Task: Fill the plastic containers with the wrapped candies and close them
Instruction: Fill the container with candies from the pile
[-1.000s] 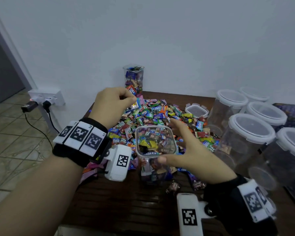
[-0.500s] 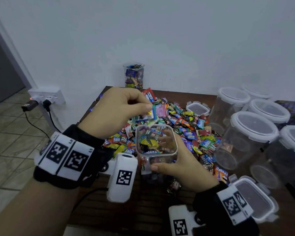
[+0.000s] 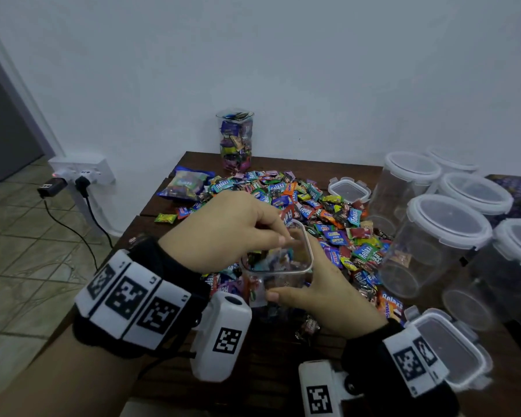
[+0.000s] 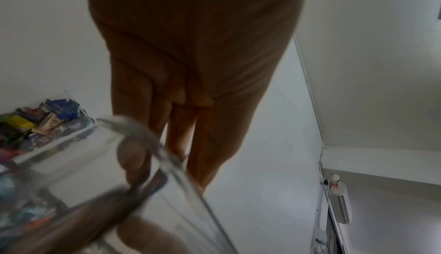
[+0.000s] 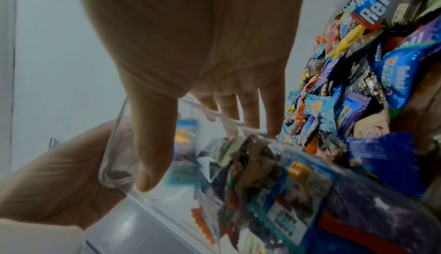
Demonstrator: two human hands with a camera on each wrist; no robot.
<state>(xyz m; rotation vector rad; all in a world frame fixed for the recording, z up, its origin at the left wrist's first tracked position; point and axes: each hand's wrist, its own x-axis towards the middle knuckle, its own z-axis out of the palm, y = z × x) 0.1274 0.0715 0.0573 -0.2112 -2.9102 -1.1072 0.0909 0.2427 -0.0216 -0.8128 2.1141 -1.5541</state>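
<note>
My right hand (image 3: 309,285) grips a clear square container (image 3: 278,276) partly filled with wrapped candies, thumb on the near wall and fingers round the far side. My left hand (image 3: 278,236) hovers over its open mouth with fingers pointing down into it. No candy shows in that hand in the left wrist view, where the fingers (image 4: 205,145) reach past the container rim (image 4: 148,139). Blurred candies (image 5: 238,163) lie inside the container in the right wrist view. The loose candy pile (image 3: 328,215) spreads just behind it on the wooden table (image 3: 268,371).
A filled open container (image 3: 235,139) stands at the back by the wall. Several empty lidded round containers (image 3: 445,236) crowd the right side. One loose lid (image 3: 348,190) lies behind the pile, another (image 3: 451,347) near my right wrist. A candy bag (image 3: 185,183) lies at far left.
My left hand has carried a handful of candies from the pile to the container's mouth and let them drop in. My right hand has kept holding the container.
</note>
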